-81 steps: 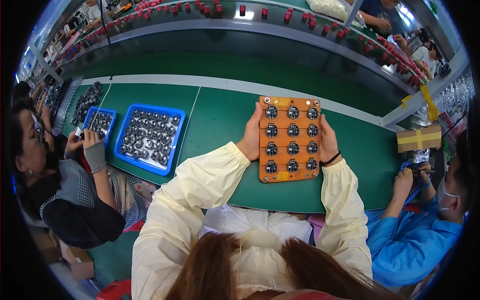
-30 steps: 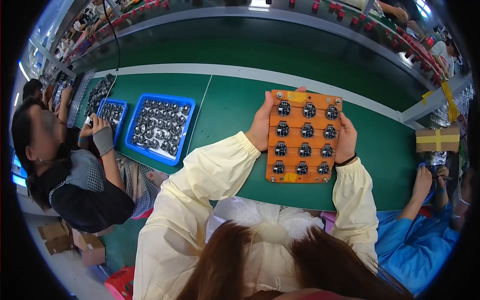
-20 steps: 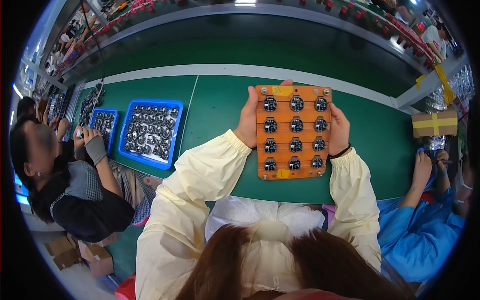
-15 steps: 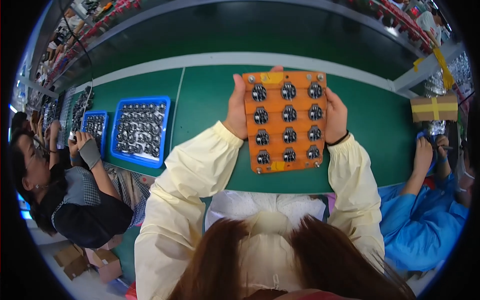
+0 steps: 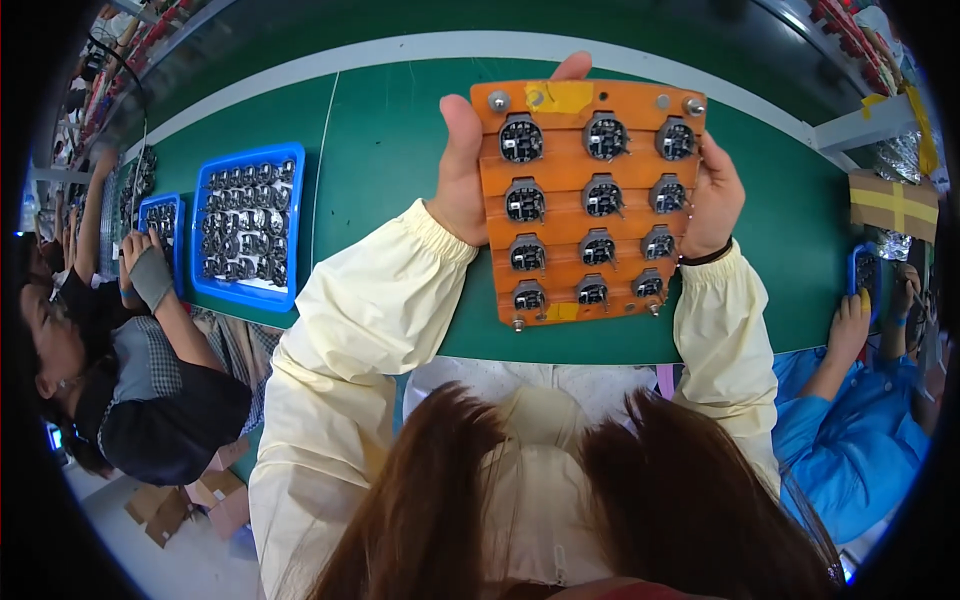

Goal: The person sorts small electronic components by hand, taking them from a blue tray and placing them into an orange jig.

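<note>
Between my two hands I hold up an orange fixture board [image 5: 565, 240] above the green bench. Rows of small round black-and-metal parts [image 5: 603, 194] sit in it, with screws at its corners and yellow tape at its top and bottom edges. My left hand [image 5: 462, 180] grips the board's left side, the thumb along the edge and a fingertip showing over the top. My right hand [image 5: 716, 200] closes round the right side; most of its fingers are hidden behind the board. The board's upper edge tilts toward me.
On the green bench [image 5: 390, 140] at left lie a large blue tray [image 5: 297, 200] and a smaller blue tray [image 5: 178, 240], both with similar parts. One person [image 5: 150, 390] works at the left, another in blue [image 5: 850, 400] at the right. A taped cardboard box [image 5: 893, 207] stands far right.
Both hands have raised the board, bringing it nearer my head and tilting its top edge toward me. My view has shifted slightly, and the trays now appear farther left.
</note>
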Demonstrator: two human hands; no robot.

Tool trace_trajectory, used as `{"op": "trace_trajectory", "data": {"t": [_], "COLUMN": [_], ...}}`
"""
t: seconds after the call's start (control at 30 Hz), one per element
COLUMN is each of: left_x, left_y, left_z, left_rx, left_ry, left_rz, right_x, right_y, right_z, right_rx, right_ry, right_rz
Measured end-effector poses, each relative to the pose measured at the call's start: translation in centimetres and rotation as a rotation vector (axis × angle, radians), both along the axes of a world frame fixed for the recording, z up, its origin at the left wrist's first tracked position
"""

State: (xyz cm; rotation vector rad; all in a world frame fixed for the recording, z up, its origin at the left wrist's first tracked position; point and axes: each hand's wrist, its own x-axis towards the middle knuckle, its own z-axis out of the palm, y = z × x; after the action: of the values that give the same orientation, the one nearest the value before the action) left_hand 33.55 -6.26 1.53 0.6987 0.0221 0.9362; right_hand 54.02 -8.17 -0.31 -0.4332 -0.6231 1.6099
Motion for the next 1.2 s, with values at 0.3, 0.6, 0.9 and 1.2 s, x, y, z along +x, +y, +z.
{"op": "trace_trajectory", "data": {"t": [0.3, 0.6, 0.9, 1.2], "left_x": [-0.1, 0.0, -0.1, 0.0], "left_y": [0.0, 0.0, 0.1, 0.1], "left_z": [0.4, 0.5, 0.4, 0.5], "left_rx": [0.023, 0.008, -0.004, 0.000], "left_ry": [0.072, 0.063, 0.075, 0.094], "left_rz": [0.020, 0.025, 0.025, 0.032], "right_x": [0.2, 1.0, -0.1, 0.6], "right_y": [0.0, 0.3, 0.4, 0.5], "right_z": [-0.2, -1.5, 0.2, -0.4], "right_rx": [-0.006, 0.096, 0.179, 0.060], "right_ry": [-0.117, -0.097, 0.128, -0.042], "right_rz": [-0.085, -0.111, 0.159, 0.036]}}
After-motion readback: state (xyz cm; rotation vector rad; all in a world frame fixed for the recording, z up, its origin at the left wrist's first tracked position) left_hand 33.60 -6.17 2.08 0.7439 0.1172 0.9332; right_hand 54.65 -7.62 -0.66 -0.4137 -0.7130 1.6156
